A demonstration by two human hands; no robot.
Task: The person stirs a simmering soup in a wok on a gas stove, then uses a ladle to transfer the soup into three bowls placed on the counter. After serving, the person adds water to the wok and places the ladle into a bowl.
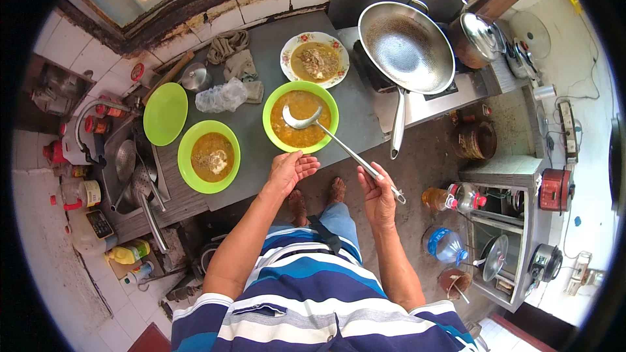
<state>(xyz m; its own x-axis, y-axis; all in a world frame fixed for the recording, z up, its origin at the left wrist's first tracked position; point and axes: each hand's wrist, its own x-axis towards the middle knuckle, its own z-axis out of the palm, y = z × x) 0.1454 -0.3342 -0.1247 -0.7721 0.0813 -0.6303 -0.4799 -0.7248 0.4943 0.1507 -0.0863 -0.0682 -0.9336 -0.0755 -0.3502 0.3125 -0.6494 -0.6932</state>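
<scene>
My right hand [379, 193] holds the handle of a metal ladle [302, 118], whose bowl is over the soup in a green bowl [334, 112] near the counter's front edge. My left hand [292, 171] is at the near rim of that bowl, fingers apart; whether it touches the rim is hard to tell. Behind it, touching or nearly so, a floral plate [286, 56] holds soup with a pale lump. To the left stands a second green bowl [184, 176] of soup with a whitish piece in it. A flat green plate [165, 114] lies beyond that bowl.
A shiny wok [406, 49] rests on the stove, its handle [397, 127] jutting past the front edge. Right of it stands a lidded pot [472, 41]. Crumpled plastic [222, 99] and rags [240, 64] lie behind the bowls. A sink [122, 190] with strainers is at the left.
</scene>
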